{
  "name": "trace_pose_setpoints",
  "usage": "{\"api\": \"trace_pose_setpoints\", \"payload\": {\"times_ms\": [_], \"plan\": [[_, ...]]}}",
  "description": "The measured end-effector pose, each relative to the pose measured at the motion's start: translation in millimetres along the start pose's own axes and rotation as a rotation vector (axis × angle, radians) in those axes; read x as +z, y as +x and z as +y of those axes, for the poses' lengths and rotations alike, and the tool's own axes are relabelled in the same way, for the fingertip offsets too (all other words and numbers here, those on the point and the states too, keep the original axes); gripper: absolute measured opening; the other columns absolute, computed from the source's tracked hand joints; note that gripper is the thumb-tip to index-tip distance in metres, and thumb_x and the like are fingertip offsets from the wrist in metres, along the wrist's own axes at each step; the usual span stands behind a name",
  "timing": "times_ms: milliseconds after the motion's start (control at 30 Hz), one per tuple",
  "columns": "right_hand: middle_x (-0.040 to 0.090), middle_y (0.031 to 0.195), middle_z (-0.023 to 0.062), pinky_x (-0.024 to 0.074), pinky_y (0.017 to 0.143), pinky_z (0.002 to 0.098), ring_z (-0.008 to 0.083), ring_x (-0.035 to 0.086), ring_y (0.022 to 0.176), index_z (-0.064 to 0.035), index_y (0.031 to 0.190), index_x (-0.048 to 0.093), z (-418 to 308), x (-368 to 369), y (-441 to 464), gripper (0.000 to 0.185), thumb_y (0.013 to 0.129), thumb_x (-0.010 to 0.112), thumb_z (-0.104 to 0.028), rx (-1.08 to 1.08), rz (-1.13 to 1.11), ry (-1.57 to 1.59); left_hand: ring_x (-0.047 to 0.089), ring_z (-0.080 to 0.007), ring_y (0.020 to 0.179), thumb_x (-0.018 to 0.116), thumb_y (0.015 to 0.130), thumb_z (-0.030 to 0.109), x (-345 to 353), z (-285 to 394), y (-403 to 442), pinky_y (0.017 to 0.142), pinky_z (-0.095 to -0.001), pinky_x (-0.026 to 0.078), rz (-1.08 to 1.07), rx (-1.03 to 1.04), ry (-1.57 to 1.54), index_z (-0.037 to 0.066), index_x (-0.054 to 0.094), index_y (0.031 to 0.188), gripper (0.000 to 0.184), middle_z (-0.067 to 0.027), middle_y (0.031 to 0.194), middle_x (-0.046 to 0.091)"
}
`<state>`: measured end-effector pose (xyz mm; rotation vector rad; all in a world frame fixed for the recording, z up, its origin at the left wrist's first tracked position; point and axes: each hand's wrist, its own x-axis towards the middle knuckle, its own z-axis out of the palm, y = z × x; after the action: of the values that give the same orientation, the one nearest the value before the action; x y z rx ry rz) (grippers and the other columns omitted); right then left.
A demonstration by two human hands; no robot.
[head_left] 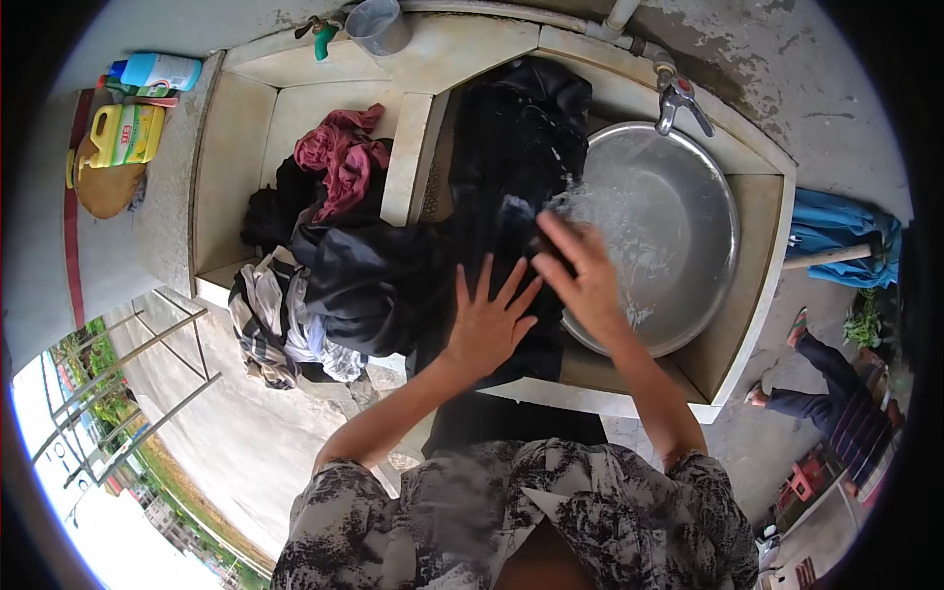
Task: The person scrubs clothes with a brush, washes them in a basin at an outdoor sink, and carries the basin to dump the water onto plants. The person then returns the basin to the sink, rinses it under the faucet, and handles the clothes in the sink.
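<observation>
A wet black garment with white suds on it lies spread over the washboard side of the sink, and part of it hangs over the front edge. My left hand rests flat on the cloth, fingers spread. Just right of it, my right hand is over the garment's right edge near the basin, fingers stretched out and slightly blurred, holding nothing visible. Water splashes beside its fingertips. A round metal basin with water in it stands in the right compartment, under a running tap.
Pink cloth and dark clothes fill part of the left compartment. Patterned clothes hang over its front edge. A plastic cup and a green tap are at the back. Detergent bottles stand left. Another person is at right.
</observation>
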<state>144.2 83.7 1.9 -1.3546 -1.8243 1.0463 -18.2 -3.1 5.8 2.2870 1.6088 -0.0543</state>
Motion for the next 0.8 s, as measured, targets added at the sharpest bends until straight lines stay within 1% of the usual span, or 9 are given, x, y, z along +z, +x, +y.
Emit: {"api": "trace_pose_setpoints", "payload": {"times_ms": [67, 100, 133, 267, 367, 467, 600, 667, 800], "plan": [[0.058, 0.108, 0.0117, 0.0469, 0.086, 0.0379, 0.0277, 0.059, 0.100, -0.0250, 0.127, 0.062, -9.4, 31.5, -14.2, 0.047, 0.084, 0.069, -0.041, -0.392, -0.319, -0.230, 0.027, -0.0404, 0.138, 0.055, 0.091, 0.039, 3.5, 7.9, -23.0, 0.105, -0.0685, 0.020, -0.172, -0.109, -0.043, 0.018, 0.047, 0.139, 0.053, -0.0129, 0.150, 0.034], [0.058, 0.109, 0.0121, 0.0471, 0.084, 0.0394, 0.0283, 0.059, 0.099, -0.0282, 0.126, 0.062, -0.1, 41.8, -1.4, 0.047, 0.083, 0.067, -0.045, -0.438, -0.313, -0.323, 0.024, -0.0368, 0.141, 0.056, 0.092, 0.035, 12.4, 7.8, -30.8, 0.105, -0.0654, 0.024, -0.306, -0.135, -0.070, 0.017, 0.051, 0.136, 0.048, -0.0086, 0.150, 0.035], [0.057, 0.110, 0.0126, 0.0474, 0.083, 0.0409, 0.0289, 0.058, 0.099, -0.0314, 0.125, 0.063, 12.2, 53.0, 27.1, 0.047, 0.083, 0.065, -0.050, -0.487, -0.308, -0.413, 0.027, -0.0352, 0.139, 0.057, 0.091, 0.033, 12.0, 4.4, -33.0, 0.104, -0.0634, 0.026, -0.204, -0.089, -0.071, 0.017, 0.051, 0.136, 0.048, -0.0083, 0.148, 0.037], [0.058, 0.095, 0.0118, 0.0493, 0.068, 0.0438, 0.0299, 0.062, 0.084, -0.0304, 0.121, 0.064, 43.7, 56.5, 179.1, 0.041, 0.085, 0.062, -0.049, -0.147, 0.100, -0.588, 0.038, -0.0277, 0.134, 0.060, 0.089, 0.027, 13.3, -5.5, -38.9, 0.103, -0.0519, 0.035, 0.044, -0.037, -0.179, 0.012, 0.053, 0.132, 0.046, -0.0070, 0.140, 0.046], [0.057, 0.099, 0.0145, 0.0498, 0.075, 0.0388, 0.0308, 0.061, 0.087, -0.0274, 0.124, 0.064, 9.5, 50.8, 129.0, 0.044, 0.085, 0.066, -0.045, -0.117, -0.149, -0.393, 0.041, -0.0241, 0.133, 0.059, 0.090, 0.027, 12.1, -16.5, -51.0, 0.105, -0.0482, 0.035, 0.030, -0.052, -0.356, 0.010, 0.056, 0.129, 0.043, -0.0073, 0.139, 0.049], [0.057, 0.101, 0.0126, 0.0496, 0.080, 0.0372, 0.0298, 0.060, 0.093, -0.0295, 0.123, 0.065, -23.1, 67.2, 15.5, 0.045, 0.081, 0.070, -0.044, -0.545, -0.387, -0.244, 0.047, -0.0221, 0.130, 0.057, 0.092, 0.029, 10.5, -19.7, -49.5, 0.106, -0.0467, 0.035, 0.013, -0.058, -0.407, 0.011, 0.059, 0.127, 0.039, -0.0072, 0.138, 0.052], [0.059, 0.100, 0.0146, 0.0503, 0.079, 0.0406, 0.0311, 0.061, 0.092, -0.0280, 0.121, 0.066, 12.6, 94.5, 118.5, 0.044, 0.082, 0.067, -0.048, -0.399, -0.044, -0.484, 0.047, -0.0248, 0.129, 0.061, 0.088, 0.021, 11.9, -20.2, -50.2, 0.103, -0.0482, 0.037, 0.051, -0.067, -0.492, 0.009, 0.060, 0.123, 0.037, -0.0084, 0.136, 0.052], [0.059, 0.102, 0.0161, 0.0506, 0.076, 0.0412, 0.0323, 0.060, 0.091, -0.0258, 0.121, 0.066, 20.8, 93.2, 194.0, 0.043, 0.084, 0.064, -0.048, -0.122, 0.032, -0.574, 0.047, -0.0257, 0.129, 0.060, 0.089, 0.020, 8.5, -21.0, -48.8, 0.103, -0.0474, 0.037, 0.090, -0.075, -0.534, 0.009, 0.060, 0.123, 0.036, -0.0089, 0.134, 0.054], [0.060, 0.106, 0.0143, 0.0502, 0.080, 0.0366, 0.0308, 0.061, 0.096, -0.0270, 0.123, 0.065, 4.7, 68.9, 150.7, 0.044, 0.083, 0.067, -0.046, -0.137, -0.165, -0.455, 0.048, -0.0274, 0.127, 0.059, 0.090, 0.020, 6.3, -21.7, -47.3, 0.104, -0.0452, 0.037, 0.097, -0.101, -0.581, 0.008, 0.060, 0.123, 0.035, -0.0097, 0.131, 0.056]]}}
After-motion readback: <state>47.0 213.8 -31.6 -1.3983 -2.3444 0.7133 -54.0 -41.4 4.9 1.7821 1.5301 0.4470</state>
